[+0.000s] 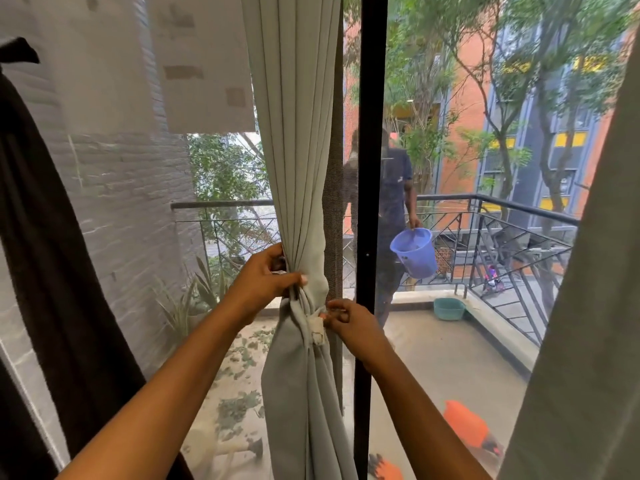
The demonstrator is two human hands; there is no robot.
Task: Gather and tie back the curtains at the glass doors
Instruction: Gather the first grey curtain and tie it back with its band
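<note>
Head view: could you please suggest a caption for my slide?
Left hand grips the gathered grey curtain while right hand pinches its tie beside the door frame.

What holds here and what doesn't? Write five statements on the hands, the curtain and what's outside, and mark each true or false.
1. The left hand grips the gathered curtain. True.
2. The right hand hangs idle, away from the curtain. False: it pinches the white tie on the curtain.
3. A person outside carries a blue bucket. True.
4. The basin outside is red. False: it is teal.
5. The gathered curtain hangs right of the black frame. False: it hangs left of it.
</note>
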